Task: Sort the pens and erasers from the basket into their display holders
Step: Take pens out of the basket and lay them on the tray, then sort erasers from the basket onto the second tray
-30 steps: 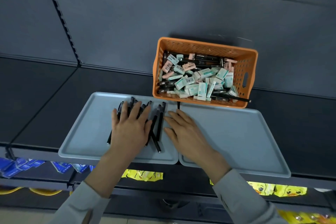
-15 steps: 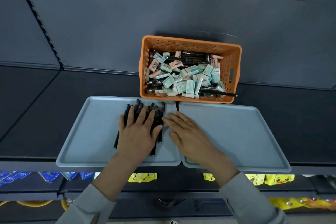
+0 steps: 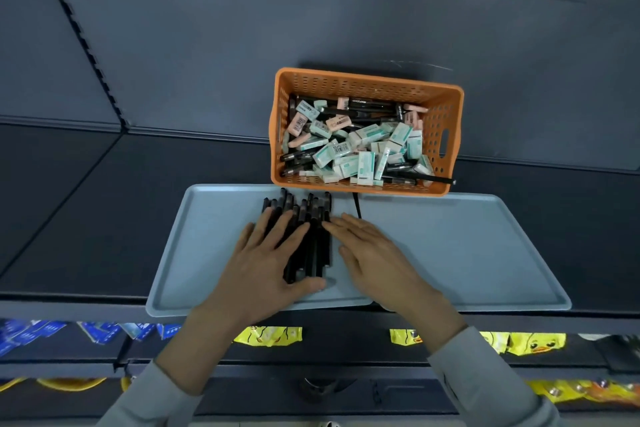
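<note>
Lower middle, left tray point(image 3: 207, 253): pens point(image 3: 313, 218) bunched near its right edge.
Basket point(image 3: 346, 87), upper middle: erasers point(image 3: 349, 152) and more pens inside.
Hands: left hand point(image 3: 263, 270) flat on the bundle, right hand point(image 3: 377, 260) touching its side, fingers straight, gripping nothing.
Risk: loose pens probably roll apart, tbh.

Light grey long sleeves with soft, plain cuffs clothe both arms, the left sleeve point(image 3: 152, 399) at lower left and the right sleeve point(image 3: 485, 381) at lower right, leaving the left hand point(image 3: 266, 270) and right hand point(image 3: 377, 260) bare.
</note>
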`<state>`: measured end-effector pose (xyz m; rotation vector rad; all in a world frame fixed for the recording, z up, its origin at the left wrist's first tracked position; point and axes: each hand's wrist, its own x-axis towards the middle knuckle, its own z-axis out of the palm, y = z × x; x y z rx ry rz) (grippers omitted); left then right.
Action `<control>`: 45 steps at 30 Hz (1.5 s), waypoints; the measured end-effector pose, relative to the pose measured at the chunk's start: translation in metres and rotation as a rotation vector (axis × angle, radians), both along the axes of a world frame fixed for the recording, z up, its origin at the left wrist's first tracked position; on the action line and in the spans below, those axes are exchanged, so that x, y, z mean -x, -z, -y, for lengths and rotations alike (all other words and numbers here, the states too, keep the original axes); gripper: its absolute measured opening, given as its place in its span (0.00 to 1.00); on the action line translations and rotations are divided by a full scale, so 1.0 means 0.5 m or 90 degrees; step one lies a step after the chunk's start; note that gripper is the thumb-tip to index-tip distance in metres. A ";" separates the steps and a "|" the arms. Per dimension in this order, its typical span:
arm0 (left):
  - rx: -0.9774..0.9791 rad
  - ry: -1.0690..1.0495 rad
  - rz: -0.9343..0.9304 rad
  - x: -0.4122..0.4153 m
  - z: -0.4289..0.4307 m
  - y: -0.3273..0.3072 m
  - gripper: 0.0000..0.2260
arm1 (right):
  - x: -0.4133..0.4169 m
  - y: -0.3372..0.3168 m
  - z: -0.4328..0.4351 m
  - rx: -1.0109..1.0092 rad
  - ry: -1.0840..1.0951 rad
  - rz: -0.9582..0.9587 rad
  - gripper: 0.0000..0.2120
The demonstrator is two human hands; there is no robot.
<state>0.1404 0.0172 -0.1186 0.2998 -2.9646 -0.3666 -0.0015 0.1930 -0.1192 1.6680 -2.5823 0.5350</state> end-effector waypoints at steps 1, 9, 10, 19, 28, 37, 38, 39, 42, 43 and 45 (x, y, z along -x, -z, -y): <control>-0.006 0.000 -0.018 -0.001 -0.004 0.005 0.41 | -0.002 -0.002 0.001 0.035 0.002 -0.005 0.22; 0.012 -0.046 -0.109 0.002 -0.030 0.021 0.29 | -0.009 -0.014 0.013 0.053 -0.008 0.014 0.21; 0.013 -0.047 -0.114 0.003 -0.029 0.018 0.28 | -0.009 -0.013 0.013 0.054 -0.010 0.016 0.21; -0.030 -0.031 -0.288 0.138 -0.024 -0.107 0.18 | 0.131 -0.134 -0.002 0.236 0.217 -0.085 0.22; -0.013 -0.116 -0.134 0.331 -0.074 -0.151 0.27 | 0.265 -0.182 0.036 0.050 0.076 -0.156 0.13; -0.025 -0.091 -0.290 0.355 -0.034 -0.148 0.17 | 0.302 -0.215 0.036 0.099 0.205 -0.160 0.08; 0.003 -0.083 -0.280 0.369 -0.037 -0.148 0.19 | 0.305 -0.215 0.037 0.089 0.226 -0.170 0.08; 0.039 -0.081 -0.267 0.385 -0.041 -0.147 0.20 | 0.308 -0.215 0.037 0.076 0.237 -0.173 0.09; 0.107 -0.108 -0.206 0.415 -0.051 -0.153 0.22 | 0.312 -0.211 0.035 -0.006 0.207 -0.160 0.19; 0.112 -0.124 -0.193 0.418 -0.051 -0.152 0.23 | 0.311 -0.211 0.035 -0.039 0.192 -0.150 0.22; 0.112 -0.151 -0.185 0.420 -0.052 -0.150 0.23 | 0.307 -0.216 0.037 -0.095 0.173 -0.125 0.30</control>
